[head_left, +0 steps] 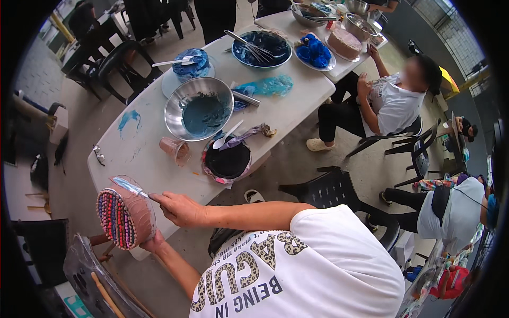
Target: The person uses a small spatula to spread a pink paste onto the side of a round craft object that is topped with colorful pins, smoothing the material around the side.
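Note:
My right hand (179,210) is closed around the handle of an icing spatula (129,186), its blade smeared whitish blue. The blade lies against the upper edge of a round cake (139,212) with pinkish-brown icing. The cake is tilted on its side, its face turned left and covered with rows of small bead-like pieces in pink, red, dark blue and pale tones. Beneath it, my left hand (154,243) supports the cake near the table's corner; its fingers are mostly hidden behind the cake. A clear board or rim shows along the cake's right edge.
On the white table (146,153) stand a steel bowl (199,109) of grey-blue icing, a plastic cup (175,152), a dark round cake (228,160), a blue cake (192,64) and a blue bowl with a whisk (262,49). A black chair (326,193) stands near; a person sits right.

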`<action>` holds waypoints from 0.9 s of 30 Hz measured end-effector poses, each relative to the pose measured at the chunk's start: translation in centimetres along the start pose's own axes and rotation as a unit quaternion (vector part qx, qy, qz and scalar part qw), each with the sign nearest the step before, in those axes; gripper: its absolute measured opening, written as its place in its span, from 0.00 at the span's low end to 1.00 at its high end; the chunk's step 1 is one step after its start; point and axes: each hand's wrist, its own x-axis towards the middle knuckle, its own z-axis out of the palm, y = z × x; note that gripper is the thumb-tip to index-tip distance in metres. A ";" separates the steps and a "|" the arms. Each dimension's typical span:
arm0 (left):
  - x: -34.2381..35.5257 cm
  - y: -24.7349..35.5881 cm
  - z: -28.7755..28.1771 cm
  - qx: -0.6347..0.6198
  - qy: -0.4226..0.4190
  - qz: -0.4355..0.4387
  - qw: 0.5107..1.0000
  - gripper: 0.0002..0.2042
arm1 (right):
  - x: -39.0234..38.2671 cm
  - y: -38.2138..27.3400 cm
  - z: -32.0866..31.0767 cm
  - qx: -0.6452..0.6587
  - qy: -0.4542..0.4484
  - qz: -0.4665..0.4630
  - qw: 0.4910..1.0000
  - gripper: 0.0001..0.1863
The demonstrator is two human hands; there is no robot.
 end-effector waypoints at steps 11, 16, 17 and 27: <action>-1.6 0.3 3.1 0.046 -0.038 -0.053 0.997 0.26 | 0.3 -2.1 0.1 -0.013 0.046 -0.016 0.999 0.30; -0.3 1.0 2.7 0.049 -0.038 -0.051 0.997 0.27 | -0.3 -3.2 0.0 -0.002 0.010 0.057 0.998 0.26; -0.4 0.8 3.0 0.075 -0.013 -0.043 0.996 0.27 | -0.2 -3.1 -0.1 0.001 0.030 0.045 0.999 0.25; -0.5 0.7 3.9 0.038 0.002 -0.053 0.998 0.27 | 0.3 -0.4 1.0 -0.034 0.096 -0.023 0.995 0.19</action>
